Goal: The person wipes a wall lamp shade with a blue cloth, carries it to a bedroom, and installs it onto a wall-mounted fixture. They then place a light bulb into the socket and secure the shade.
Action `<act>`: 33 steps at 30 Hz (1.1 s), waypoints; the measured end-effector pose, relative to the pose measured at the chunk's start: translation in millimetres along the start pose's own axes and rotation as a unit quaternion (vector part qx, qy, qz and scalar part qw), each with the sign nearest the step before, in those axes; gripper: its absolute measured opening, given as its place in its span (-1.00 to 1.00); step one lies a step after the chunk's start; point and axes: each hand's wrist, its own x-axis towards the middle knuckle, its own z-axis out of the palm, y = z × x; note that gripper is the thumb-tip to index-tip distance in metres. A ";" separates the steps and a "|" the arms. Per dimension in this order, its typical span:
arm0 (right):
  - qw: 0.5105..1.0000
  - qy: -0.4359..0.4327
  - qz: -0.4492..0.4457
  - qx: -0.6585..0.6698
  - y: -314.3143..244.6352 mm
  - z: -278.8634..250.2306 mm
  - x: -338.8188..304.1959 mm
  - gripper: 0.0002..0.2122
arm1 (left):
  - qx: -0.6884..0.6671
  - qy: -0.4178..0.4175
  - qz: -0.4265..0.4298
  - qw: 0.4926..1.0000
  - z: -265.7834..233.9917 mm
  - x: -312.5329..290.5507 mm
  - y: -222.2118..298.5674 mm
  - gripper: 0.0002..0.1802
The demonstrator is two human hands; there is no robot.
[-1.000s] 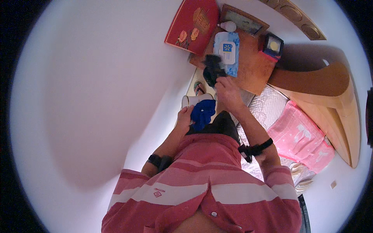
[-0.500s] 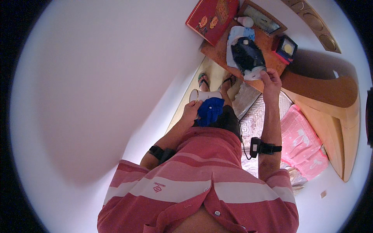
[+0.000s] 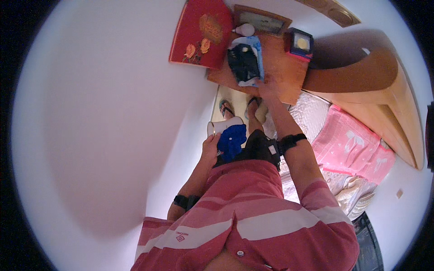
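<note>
My left hand is closed round the side of a white container with a gold rim. A crumpled blue cloth with a small pale spot lies against it, near my fingers. Over the wooden bedside table, my right hand is at the lower right corner of a dark package. Motion smears its fingers, so whether they grip that corner cannot be told. The package rests on a white and blue plastic bag, with a small pale object on top.
On the wooden table stand a red album with flowers, a white bulb, a framed picture and a small dark box. Right of it are a curved wooden headboard and a bed with a pink cloth.
My right hand has come down and left relative to the table's things. The dark package, lifted at its near end before, now lies flatter on the plastic bag. The view has shifted.
</note>
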 end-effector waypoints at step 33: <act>0.975 0.050 -0.033 -0.213 14.4 -182.2 24.8 -0.54 | 0.058 0.025 -0.011 0.998 45.8 4.2 41.4 -0.76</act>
